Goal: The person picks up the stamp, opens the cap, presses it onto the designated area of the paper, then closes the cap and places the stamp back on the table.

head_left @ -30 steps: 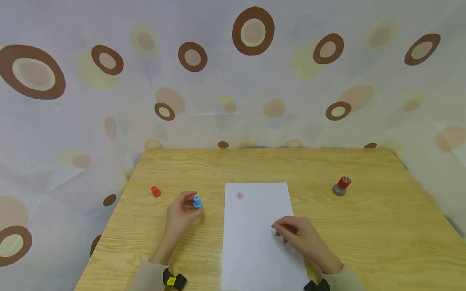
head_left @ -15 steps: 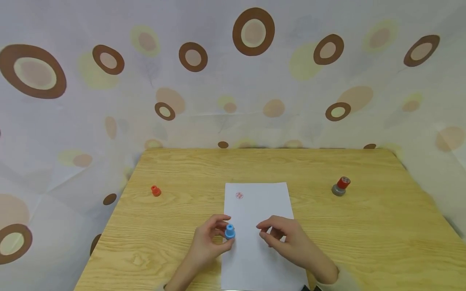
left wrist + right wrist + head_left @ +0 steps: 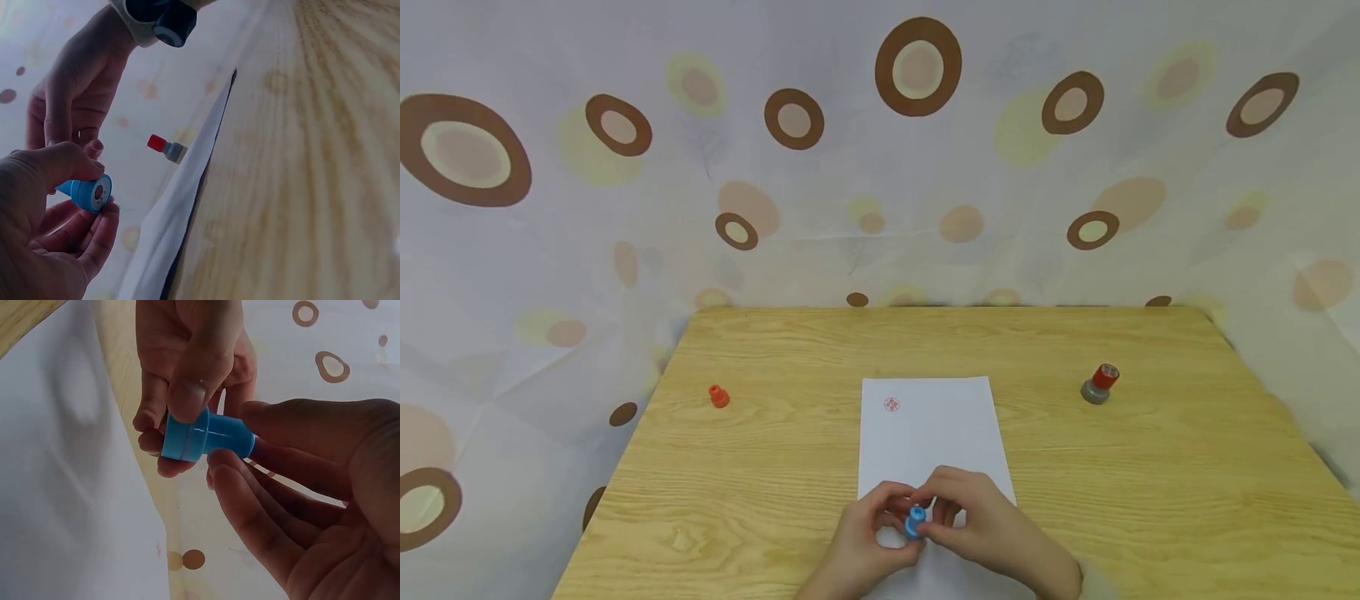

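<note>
A small blue stamp (image 3: 915, 522) is between my two hands, above the lower part of a white paper sheet (image 3: 932, 433). My left hand (image 3: 861, 537) pinches its wide end with thumb and fingers. The thumb and fingertips of my right hand (image 3: 985, 521) pinch the narrow handle end, as the right wrist view shows on the blue stamp (image 3: 209, 434). In the left wrist view the round end face of the stamp (image 3: 99, 194) shows, with a dark centre. A red round print (image 3: 891, 404) marks the sheet's upper left.
On the left of the wooden table (image 3: 775, 350) stands a small red piece (image 3: 718, 396), shaped much like the blue stamp. To the right stands a red-and-grey stamp-like piece (image 3: 1101, 384). A patterned cloth (image 3: 835, 183) hangs behind the table.
My left hand has carried the blue stamp right and nearer to me, from the bare table to over the paper. My right hand has moved left and nearer, taking hold of the handle.
</note>
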Motion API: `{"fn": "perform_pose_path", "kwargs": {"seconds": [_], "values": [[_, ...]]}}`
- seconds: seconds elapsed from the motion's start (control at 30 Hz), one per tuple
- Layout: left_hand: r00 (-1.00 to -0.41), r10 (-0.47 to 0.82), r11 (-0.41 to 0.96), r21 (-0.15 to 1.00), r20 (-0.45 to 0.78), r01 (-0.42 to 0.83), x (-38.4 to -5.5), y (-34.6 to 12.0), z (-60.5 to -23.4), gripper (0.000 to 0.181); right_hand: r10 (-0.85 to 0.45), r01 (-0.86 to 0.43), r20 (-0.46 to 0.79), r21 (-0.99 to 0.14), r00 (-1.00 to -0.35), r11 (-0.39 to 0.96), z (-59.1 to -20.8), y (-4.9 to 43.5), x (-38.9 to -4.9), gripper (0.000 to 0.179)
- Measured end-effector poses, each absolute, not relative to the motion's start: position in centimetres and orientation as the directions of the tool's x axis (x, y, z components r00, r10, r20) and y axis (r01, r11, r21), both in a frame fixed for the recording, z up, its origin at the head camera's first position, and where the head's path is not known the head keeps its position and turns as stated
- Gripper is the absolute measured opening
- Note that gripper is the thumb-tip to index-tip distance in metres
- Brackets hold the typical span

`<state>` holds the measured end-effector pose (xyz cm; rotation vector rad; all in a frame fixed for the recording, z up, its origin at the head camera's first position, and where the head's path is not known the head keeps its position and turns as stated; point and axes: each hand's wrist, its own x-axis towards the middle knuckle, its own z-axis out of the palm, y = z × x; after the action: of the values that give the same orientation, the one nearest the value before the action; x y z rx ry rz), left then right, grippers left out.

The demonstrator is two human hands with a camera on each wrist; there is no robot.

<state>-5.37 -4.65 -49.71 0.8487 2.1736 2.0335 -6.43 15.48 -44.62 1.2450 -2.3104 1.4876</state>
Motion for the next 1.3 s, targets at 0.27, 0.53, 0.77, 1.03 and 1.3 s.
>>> {"fn": "perform_pose_path", "kwargs": {"seconds": [0.27, 0.53, 0.77, 1.03, 1.3], "values": [[-0.840, 0.439, 0.016, 0.932, 0.318, 0.361, -5.3, -4.2, -50.7, 0.052, -0.598, -0.691, 0.475, -0.696, -0.646, 0.194, -45.6, 15.4, -6.2, 0.028], [-0.830, 0.422, -0.058, 0.924, 0.365, 0.377, -5.3, -4.2, -51.1, 0.046, -0.585, -0.655, 0.434, -0.719, -0.684, 0.233, -45.1, 15.2, -6.0, 0.027], [-0.849, 0.402, -0.091, 0.937, 0.344, 0.337, -5.4, -4.2, -51.3, 0.040, -0.571, -0.674, 0.466, -0.704, -0.676, 0.224, -44.7, 15.2, -6.2, 0.030], [-0.818, 0.414, -0.090, 0.912, 0.399, 0.400, -5.4, -4.1, -50.9, 0.048, -0.595, -0.644, 0.405, -0.719, -0.694, 0.262, -44.5, 15.3, -6.1, 0.022], [-0.806, 0.400, -0.022, 0.884, 0.436, 0.467, -5.2, -3.9, -50.4, 0.050, -0.568, -0.638, 0.416, -0.722, -0.710, 0.269, -44.3, 15.3, -6.1, 0.021]]}}
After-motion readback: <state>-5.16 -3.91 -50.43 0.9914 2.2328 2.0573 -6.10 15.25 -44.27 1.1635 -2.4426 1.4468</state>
